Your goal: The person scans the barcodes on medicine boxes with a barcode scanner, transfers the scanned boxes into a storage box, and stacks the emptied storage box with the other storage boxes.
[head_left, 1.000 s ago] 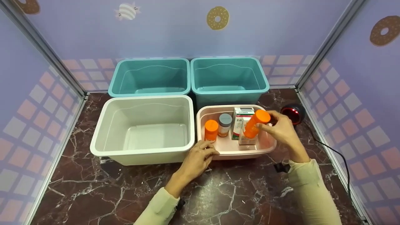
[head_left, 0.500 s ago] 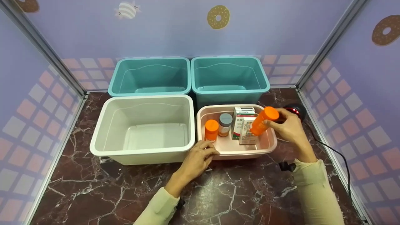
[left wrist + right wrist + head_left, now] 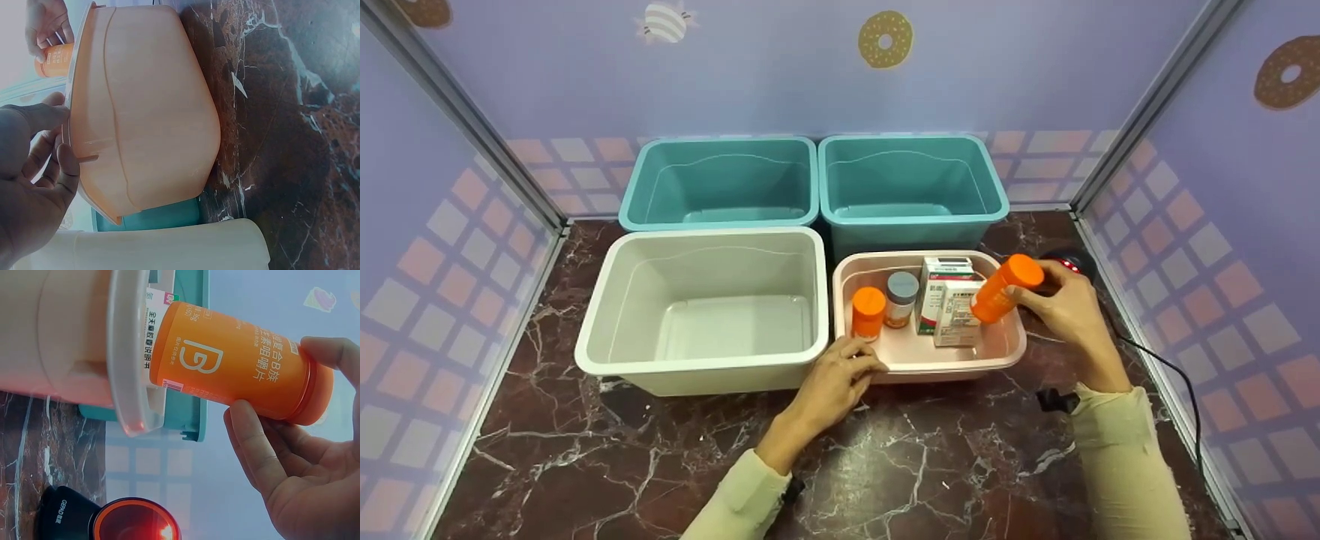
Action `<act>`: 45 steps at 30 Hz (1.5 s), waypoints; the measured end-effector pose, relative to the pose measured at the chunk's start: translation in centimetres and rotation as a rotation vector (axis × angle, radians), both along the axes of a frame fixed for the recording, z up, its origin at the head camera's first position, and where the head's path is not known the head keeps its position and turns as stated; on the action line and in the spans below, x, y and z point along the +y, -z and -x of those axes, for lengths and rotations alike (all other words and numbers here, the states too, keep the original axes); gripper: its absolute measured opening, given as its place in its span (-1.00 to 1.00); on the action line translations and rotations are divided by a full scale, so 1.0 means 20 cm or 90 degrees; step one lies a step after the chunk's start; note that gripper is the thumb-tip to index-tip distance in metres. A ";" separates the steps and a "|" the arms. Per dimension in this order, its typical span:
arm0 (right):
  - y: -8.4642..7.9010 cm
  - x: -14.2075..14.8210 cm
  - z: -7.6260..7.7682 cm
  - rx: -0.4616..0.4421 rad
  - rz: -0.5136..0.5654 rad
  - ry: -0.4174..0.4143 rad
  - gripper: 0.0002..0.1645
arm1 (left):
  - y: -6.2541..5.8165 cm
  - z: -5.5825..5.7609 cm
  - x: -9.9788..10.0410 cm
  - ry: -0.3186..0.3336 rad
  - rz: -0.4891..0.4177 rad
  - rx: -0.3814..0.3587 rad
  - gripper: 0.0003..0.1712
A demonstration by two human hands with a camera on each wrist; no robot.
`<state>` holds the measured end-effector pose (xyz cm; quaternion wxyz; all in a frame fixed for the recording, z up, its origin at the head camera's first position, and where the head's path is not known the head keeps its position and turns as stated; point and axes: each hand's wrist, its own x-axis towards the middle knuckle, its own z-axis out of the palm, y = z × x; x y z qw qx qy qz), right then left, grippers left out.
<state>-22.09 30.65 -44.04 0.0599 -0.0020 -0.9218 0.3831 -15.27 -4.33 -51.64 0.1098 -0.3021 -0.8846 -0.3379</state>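
My right hand (image 3: 1069,304) pinches an orange vitamin bottle (image 3: 225,363) near its cap, with the thumb on one side and fingers on the other. The bottle tilts over the right end of a small pink bin (image 3: 915,366), its white "B" label side showing in the right wrist view. My left hand (image 3: 832,382) grips the bin's front rim near the left corner. Inside the bin stand another orange bottle (image 3: 868,315), a grey-capped bottle (image 3: 900,300), a white medicine box (image 3: 934,292) with red and green stripes, and a smaller white box (image 3: 956,315) in front of it.
Left of the pink bin sits a larger white bin (image 3: 701,367). Two teal bins (image 3: 720,225) stand behind, against the patterned wall. A black scanner (image 3: 135,520) with a red light and cable (image 3: 1166,367) lies at the right on the dark marbled table (image 3: 915,465).
My right hand has moved right with the orange bottle, from over the small box to the bin's right end, uncovering that box. The left hand stays at the rim.
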 end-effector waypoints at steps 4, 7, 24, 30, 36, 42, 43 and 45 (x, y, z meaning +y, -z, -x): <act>0.00 0.01 0.00 0.005 0.002 0.005 -0.29 | -0.01 0.00 0.00 0.003 -0.003 -0.003 -0.80; 0.01 0.02 0.00 0.009 0.000 0.008 -0.31 | -0.01 0.00 0.00 0.007 -0.016 0.004 -0.81; -0.02 0.06 -0.01 0.007 -0.001 0.013 -0.23 | -0.01 0.01 0.00 0.007 -0.013 -0.004 -0.82; -0.02 0.07 -0.01 0.002 0.022 0.024 -0.24 | -0.01 0.00 0.00 0.006 -0.013 -0.002 -0.82; -0.03 0.08 -0.02 0.001 0.069 0.044 -0.28 | 0.00 0.00 0.00 0.011 -0.017 0.007 -0.83; -0.02 0.11 -0.03 0.002 0.050 0.061 -0.27 | 0.00 0.00 0.00 0.005 -0.015 0.007 -0.83; -0.02 0.12 -0.03 0.002 0.049 0.060 -0.27 | 0.00 0.00 0.00 0.004 -0.013 0.007 -0.83; -0.02 0.13 -0.03 0.004 0.049 0.059 -0.26 | 0.00 0.00 0.00 0.004 -0.009 0.005 -0.81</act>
